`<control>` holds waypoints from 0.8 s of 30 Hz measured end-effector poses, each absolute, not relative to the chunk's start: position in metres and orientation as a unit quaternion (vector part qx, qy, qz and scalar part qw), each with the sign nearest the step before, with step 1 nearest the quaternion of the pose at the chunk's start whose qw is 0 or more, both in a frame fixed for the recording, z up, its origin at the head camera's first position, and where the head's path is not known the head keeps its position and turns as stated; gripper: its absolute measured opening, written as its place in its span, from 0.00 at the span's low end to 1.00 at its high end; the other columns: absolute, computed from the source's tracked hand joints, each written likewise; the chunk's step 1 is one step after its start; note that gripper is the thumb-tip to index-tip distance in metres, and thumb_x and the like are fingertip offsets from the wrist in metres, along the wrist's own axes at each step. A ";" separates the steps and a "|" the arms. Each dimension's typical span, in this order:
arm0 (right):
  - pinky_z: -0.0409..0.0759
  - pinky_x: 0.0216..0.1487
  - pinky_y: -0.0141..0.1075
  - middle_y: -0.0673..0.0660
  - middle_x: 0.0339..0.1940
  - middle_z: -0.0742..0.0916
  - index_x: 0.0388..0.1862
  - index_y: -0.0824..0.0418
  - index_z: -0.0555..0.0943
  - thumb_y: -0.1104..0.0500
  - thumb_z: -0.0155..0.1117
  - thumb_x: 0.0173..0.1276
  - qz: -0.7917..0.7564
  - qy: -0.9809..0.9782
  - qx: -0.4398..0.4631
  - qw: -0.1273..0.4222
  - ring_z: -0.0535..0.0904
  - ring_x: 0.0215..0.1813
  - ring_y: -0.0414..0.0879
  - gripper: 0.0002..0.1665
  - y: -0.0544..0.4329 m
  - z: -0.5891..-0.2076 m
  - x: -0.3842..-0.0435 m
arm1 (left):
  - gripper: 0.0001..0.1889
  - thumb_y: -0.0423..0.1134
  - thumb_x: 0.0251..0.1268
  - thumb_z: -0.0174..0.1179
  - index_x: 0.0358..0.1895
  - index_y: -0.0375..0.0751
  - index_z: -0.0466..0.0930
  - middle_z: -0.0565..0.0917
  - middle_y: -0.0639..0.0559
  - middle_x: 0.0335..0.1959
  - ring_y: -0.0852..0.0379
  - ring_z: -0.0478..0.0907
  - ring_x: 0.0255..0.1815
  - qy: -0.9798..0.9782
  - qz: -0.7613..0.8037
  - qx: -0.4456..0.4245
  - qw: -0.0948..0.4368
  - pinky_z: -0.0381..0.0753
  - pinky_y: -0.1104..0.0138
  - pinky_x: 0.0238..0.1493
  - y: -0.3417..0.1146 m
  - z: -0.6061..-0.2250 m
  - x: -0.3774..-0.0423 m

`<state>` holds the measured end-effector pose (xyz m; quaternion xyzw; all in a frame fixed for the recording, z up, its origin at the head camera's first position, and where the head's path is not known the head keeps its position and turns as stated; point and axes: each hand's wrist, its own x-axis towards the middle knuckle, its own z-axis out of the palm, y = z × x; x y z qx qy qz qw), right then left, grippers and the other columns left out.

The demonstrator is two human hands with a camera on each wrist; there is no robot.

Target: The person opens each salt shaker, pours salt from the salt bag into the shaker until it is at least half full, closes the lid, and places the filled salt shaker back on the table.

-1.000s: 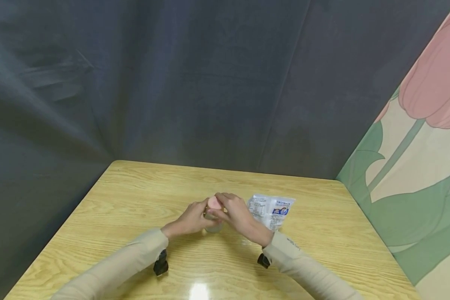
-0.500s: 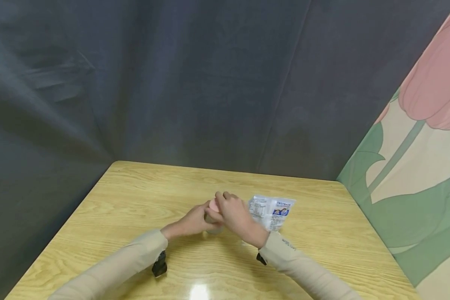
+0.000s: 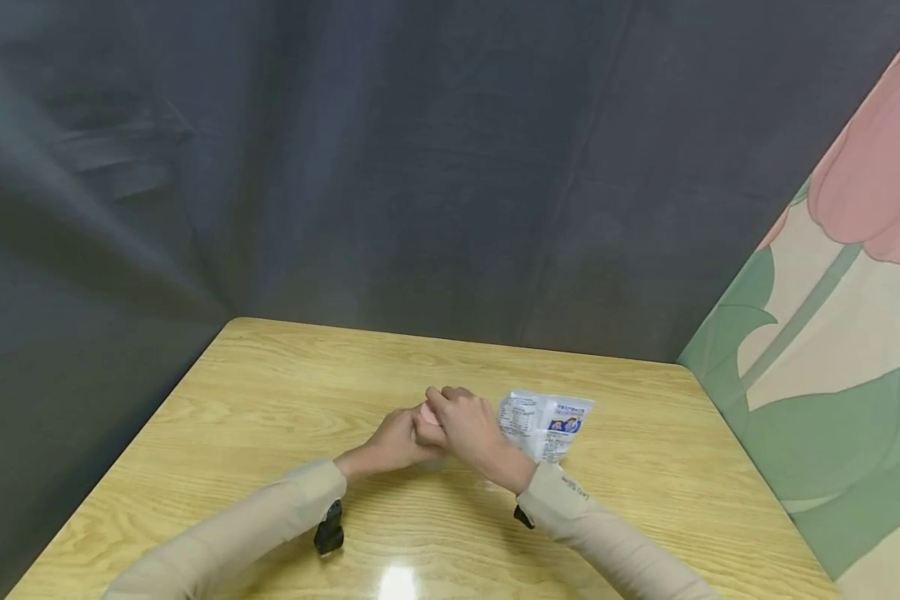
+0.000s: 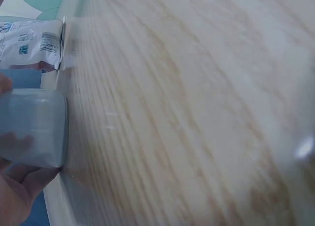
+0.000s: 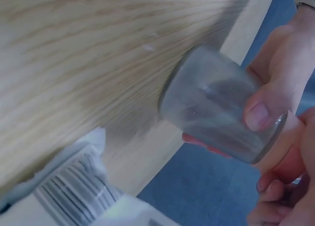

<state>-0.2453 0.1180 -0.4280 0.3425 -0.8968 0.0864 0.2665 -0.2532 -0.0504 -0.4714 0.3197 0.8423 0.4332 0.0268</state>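
Gripping 1 clear, pink-topped jar [image 5: 209, 100]

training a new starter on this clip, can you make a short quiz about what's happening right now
1. Which hand holds the clear jar, and which grips its lid?
2. True or false: in the head view, the printed packet is to the right of the jar.
3. The lid is: a) green, b) pink, c) black.

Key: 1. The left hand holds the jar; the right hand grips the lid. 2. True. 3. b.
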 end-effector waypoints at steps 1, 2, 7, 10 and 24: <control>0.69 0.13 0.32 0.49 0.20 0.73 0.30 0.56 0.73 0.47 0.57 0.70 0.088 -0.895 0.347 0.267 0.69 0.22 0.42 0.15 0.119 -0.429 -0.246 | 0.31 0.44 0.62 0.70 0.66 0.39 0.72 0.84 0.49 0.52 0.55 0.81 0.50 0.840 0.433 0.325 0.026 0.81 0.67 0.49 -0.051 -0.472 -0.254; 0.69 0.13 0.32 0.49 0.20 0.73 0.30 0.55 0.73 0.47 0.57 0.70 0.090 -0.893 0.351 0.267 0.68 0.22 0.42 0.15 0.119 -0.429 -0.246 | 0.31 0.44 0.62 0.70 0.66 0.39 0.72 0.83 0.49 0.53 0.55 0.81 0.51 0.838 0.433 0.330 0.027 0.81 0.66 0.49 -0.051 -0.472 -0.255; 0.67 0.14 0.30 0.48 0.21 0.73 0.32 0.55 0.74 0.47 0.58 0.69 0.091 -0.887 0.367 0.264 0.68 0.22 0.41 0.13 0.121 -0.430 -0.247 | 0.30 0.45 0.61 0.70 0.65 0.40 0.73 0.83 0.51 0.52 0.58 0.81 0.50 0.825 0.441 0.351 0.045 0.80 0.67 0.50 -0.054 -0.473 -0.259; 0.66 0.15 0.28 0.49 0.23 0.73 0.34 0.55 0.75 0.50 0.59 0.70 0.080 -0.878 0.398 0.254 0.66 0.24 0.40 0.10 0.124 -0.429 -0.248 | 0.27 0.45 0.63 0.69 0.64 0.43 0.75 0.84 0.55 0.50 0.62 0.81 0.46 0.810 0.448 0.372 0.068 0.81 0.68 0.48 -0.057 -0.474 -0.261; 0.70 0.17 0.29 0.48 0.26 0.73 0.37 0.55 0.75 0.46 0.56 0.71 0.087 -0.890 0.391 0.217 0.69 0.26 0.41 0.13 0.125 -0.420 -0.247 | 0.34 0.38 0.68 0.65 0.74 0.45 0.60 0.76 0.52 0.63 0.59 0.77 0.58 0.773 0.490 0.385 0.124 0.78 0.67 0.56 -0.059 -0.471 -0.263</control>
